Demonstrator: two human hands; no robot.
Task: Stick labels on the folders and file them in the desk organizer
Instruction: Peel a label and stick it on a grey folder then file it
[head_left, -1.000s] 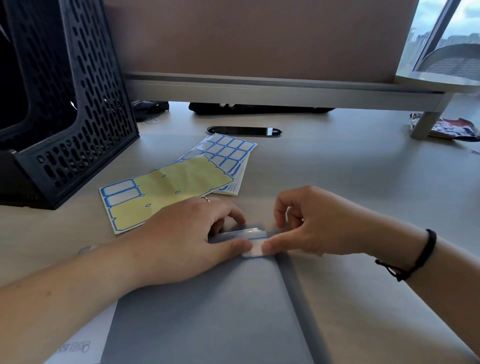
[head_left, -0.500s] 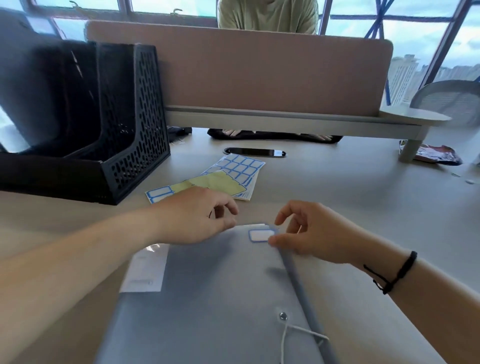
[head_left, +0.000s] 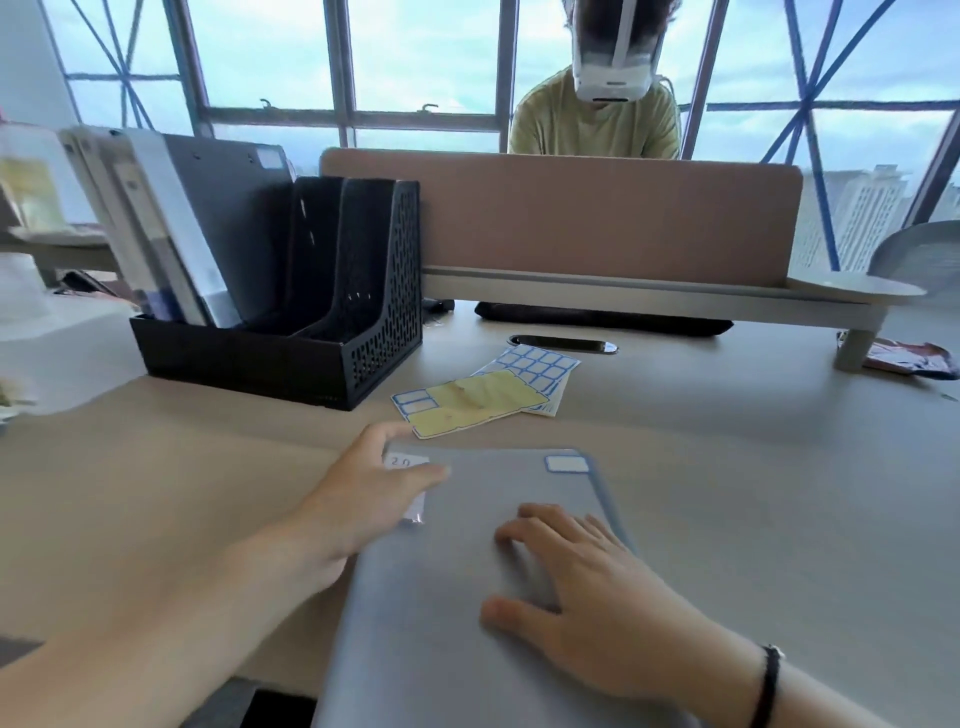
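On the near centre of the counter (head_left: 727, 467) lies a grey folder (head_left: 467, 597), flat, with its far edge toward the label sheets. A white label (head_left: 567, 463) with a blue border sits on the folder's far right corner. The right hand (head_left: 576, 587) rests palm down on the right half of the folder, fingers (head_left: 535, 519) straight and slightly spread, holding nothing. A dark cord circles the right wrist. The left hand (head_left: 358, 499) grips the folder's far left corner, thumb on top and fingers curled at the edge; a small white paper (head_left: 408, 462) shows at that corner, partly covered by the hand.

Beyond the folder, two label sheets (head_left: 483, 400) lie overlapping on the counter, one mostly peeled to yellow backing, the other full of blue-bordered labels. To the far left stands a black perforated desk organizer (head_left: 384, 312); its left compartment holds upright folders (head_left: 208, 228), and its right compartments show only dark interiors. Behind a brown divider panel (head_left: 571, 218) sits another person (head_left: 592, 124).
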